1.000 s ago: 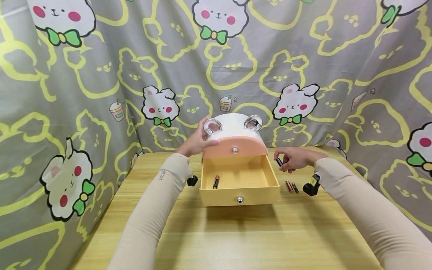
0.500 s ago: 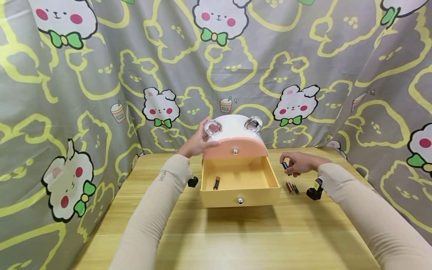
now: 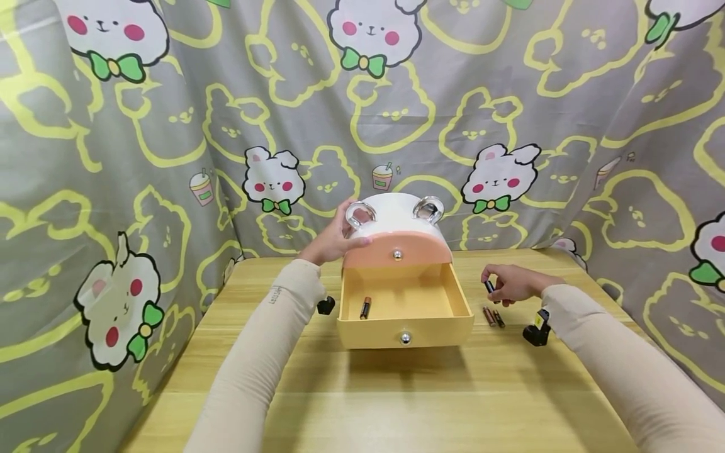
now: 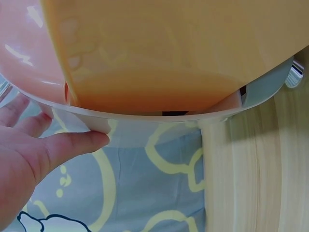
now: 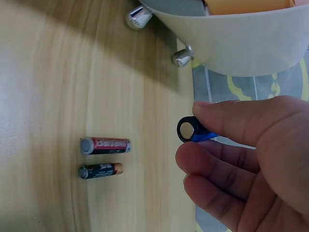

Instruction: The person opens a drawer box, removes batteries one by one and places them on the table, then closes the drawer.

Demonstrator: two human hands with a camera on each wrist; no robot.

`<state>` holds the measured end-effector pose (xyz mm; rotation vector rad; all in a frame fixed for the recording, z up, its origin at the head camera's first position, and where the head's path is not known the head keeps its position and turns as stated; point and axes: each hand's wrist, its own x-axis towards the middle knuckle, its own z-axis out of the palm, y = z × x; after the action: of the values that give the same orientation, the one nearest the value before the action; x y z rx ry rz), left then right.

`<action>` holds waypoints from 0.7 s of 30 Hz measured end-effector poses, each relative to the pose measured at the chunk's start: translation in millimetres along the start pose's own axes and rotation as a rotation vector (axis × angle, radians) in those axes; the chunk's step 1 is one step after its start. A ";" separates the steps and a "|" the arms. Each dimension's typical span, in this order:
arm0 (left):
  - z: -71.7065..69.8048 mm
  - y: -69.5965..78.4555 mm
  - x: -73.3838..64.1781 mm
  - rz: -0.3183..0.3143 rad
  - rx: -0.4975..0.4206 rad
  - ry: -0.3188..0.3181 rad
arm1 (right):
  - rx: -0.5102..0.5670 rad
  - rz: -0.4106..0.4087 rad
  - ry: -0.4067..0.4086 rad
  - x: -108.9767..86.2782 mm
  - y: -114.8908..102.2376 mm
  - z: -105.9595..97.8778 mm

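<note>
A white desktop drawer box with chrome ear-like rings stands on the table. Its peach upper drawer is closed, while the yellow lower drawer is pulled out with one copper-and-black battery inside. My left hand rests on the box's left side with its fingers extended, thumb along the shell in the left wrist view. To the right of the box, my right hand pinches a dark blue battery above the table. Below it lie a red-and-black battery and a thinner black-and-copper battery, side by side.
The wooden table runs back to a grey curtain with rabbit prints, which also hangs at both sides. Chrome feet hold the box up. The open drawer juts out toward the front.
My right hand has moved right and slightly toward the front with the dark blue battery, away from the drawer to the loose batteries. The left hand stays on the box.
</note>
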<state>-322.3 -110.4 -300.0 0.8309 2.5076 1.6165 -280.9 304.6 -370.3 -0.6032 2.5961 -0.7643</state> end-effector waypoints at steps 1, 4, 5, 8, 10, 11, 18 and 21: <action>0.4 0.1 0.4 0.003 -0.004 -0.006 | 0.001 0.010 0.002 -1.1 1.6 0.7; 1.8 1.2 1.1 0.003 -0.007 -0.020 | 0.001 0.013 0.008 -3.6 6.6 2.3; 2.0 1.9 1.3 0.002 -0.003 -0.019 | 0.001 0.009 0.012 -4.3 8.1 2.6; 2.0 4.6 1.2 -0.008 -0.005 -0.017 | 0.008 0.009 0.018 -5.2 11.9 3.2; 1.2 8.1 0.3 -0.016 -0.013 -0.018 | 0.014 0.011 0.019 -5.7 13.9 3.7; 1.0 11.6 -1.4 -0.020 -0.016 -0.020 | 0.019 0.015 0.019 -5.7 14.6 4.2; 0.5 31.4 -13.7 -0.040 -0.018 -0.038 | -0.001 0.015 0.018 -4.5 21.4 10.9; 0.3 30.3 -14.3 -0.035 -0.024 -0.032 | 0.002 0.024 0.033 -3.9 24.4 15.1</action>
<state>-297.6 -107.3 -277.7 0.7988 2.4618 1.6068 -278.0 318.7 -395.4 -0.5616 2.6273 -0.7759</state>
